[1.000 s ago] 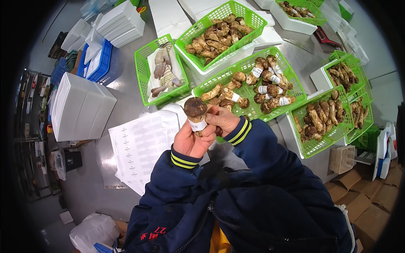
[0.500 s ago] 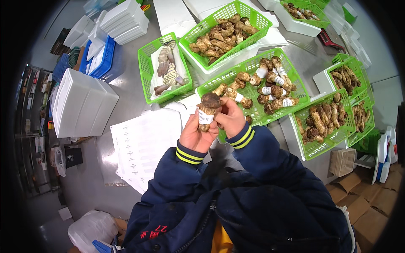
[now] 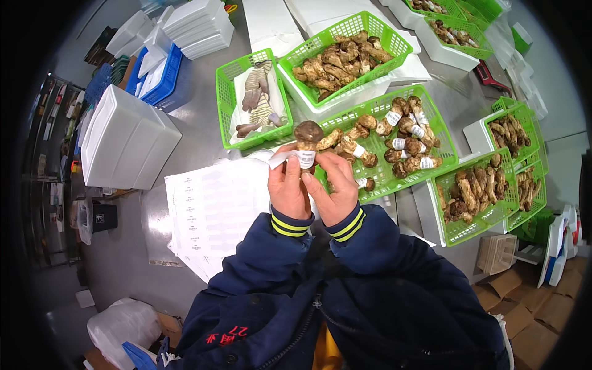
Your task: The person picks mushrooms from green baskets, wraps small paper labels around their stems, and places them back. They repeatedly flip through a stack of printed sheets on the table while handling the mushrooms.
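My left hand (image 3: 288,192) and my right hand (image 3: 336,188) both hold one brown-capped mushroom (image 3: 308,132), cap up, in front of my chest. A white paper label (image 3: 306,159) lies against its stem. One end of the label sticks out loose to the left, over my left fingers. Just beyond my right hand is a green basket (image 3: 407,180) of mushrooms, several with white bands around their stems. Printed label sheets (image 3: 225,206) lie on the table left of my hands.
Striped gloves (image 3: 261,98) lie in a green basket (image 3: 223,105) beyond my hands. Another green basket (image 3: 394,63), heaped with mushrooms, stands at the back. More mushroom baskets (image 3: 478,223) are at right. White foam boxes (image 3: 126,142) and a blue crate (image 3: 176,68) stand at left.
The label was wrapped flat round the stem; now one end stands away to the left. My right hand has shifted slightly lower, and the view has moved a little.
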A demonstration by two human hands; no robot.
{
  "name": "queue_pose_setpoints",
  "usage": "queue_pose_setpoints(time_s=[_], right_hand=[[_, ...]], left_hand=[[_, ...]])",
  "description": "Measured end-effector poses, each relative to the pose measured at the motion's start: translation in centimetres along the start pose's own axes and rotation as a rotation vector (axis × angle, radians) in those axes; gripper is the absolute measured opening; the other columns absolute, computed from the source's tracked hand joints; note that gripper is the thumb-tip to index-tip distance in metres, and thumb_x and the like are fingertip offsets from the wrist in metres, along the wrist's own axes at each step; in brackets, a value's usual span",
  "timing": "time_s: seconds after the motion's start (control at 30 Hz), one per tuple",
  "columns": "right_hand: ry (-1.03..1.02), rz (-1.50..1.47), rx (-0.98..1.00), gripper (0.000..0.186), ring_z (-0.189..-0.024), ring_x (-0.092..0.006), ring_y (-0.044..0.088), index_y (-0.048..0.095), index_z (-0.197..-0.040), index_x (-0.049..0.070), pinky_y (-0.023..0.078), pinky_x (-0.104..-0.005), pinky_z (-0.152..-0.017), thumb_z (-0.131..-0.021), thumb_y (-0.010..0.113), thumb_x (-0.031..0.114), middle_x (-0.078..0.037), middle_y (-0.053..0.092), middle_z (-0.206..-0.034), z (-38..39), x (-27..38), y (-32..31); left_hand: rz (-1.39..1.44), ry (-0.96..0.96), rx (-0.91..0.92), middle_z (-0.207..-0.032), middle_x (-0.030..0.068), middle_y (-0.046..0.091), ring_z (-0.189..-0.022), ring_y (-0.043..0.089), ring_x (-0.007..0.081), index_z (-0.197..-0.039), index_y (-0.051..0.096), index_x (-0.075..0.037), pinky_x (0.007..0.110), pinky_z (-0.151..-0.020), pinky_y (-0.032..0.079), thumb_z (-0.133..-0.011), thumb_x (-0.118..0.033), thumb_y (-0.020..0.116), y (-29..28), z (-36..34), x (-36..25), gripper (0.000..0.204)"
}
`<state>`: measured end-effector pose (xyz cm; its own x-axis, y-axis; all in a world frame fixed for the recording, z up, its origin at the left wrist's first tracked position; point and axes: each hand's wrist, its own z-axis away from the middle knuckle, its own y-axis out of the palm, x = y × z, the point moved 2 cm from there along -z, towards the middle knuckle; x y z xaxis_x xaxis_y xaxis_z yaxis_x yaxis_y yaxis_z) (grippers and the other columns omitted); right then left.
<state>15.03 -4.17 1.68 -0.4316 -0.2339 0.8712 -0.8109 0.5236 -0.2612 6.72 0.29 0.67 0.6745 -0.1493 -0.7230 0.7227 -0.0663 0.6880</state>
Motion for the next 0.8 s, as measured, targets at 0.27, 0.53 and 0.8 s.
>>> queue_pose_setpoints(time_s=[0.27,0.53,0.8], right_hand=[[0.137,-0.133,0.003,0.040,-0.091,-0.0271,0.057,0.051,-0.111,-0.005,0.044,-0.0329,-0.080,-0.077,0.064,0.011,-0.018,0.057,-0.102,0.1,0.5,0.7],[0.405,-0.748,0.015,0.028,-0.094,-0.0111,0.054,0.049,-0.114,-0.007,0.042,-0.0228,-0.082,-0.088,0.052,0.004,-0.009,0.058,-0.104,0.5,0.0,2.0],[0.088,-0.524,0.071,0.026,-0.091,-0.0102,0.054,0.050,-0.111,-0.008,0.043,-0.0229,-0.080,-0.087,0.052,0.003,-0.008,0.058,-0.100,0.1,-1.8,-0.1]], left_hand=[[-0.098,0.032,0.002,-0.101,0.0106,0.057,-0.090,0.055,0.0160,-0.114,0.048,0.005,0.028,-0.079,0.045,-0.089,-0.007,0.050,-0.6,-0.3,0.2,0.028],[-0.167,0.112,-0.057,-0.094,0.0086,0.057,-0.085,0.054,0.0138,-0.121,0.043,0.005,0.024,-0.076,0.044,-0.083,0.002,0.053,0.0,-0.1,-0.5,0.040],[-0.232,0.048,0.078,-0.084,0.0059,0.056,-0.074,0.053,0.0111,-0.116,0.043,0.003,0.023,-0.063,0.045,-0.079,0.002,0.058,1.8,0.0,-2.4,0.040]])
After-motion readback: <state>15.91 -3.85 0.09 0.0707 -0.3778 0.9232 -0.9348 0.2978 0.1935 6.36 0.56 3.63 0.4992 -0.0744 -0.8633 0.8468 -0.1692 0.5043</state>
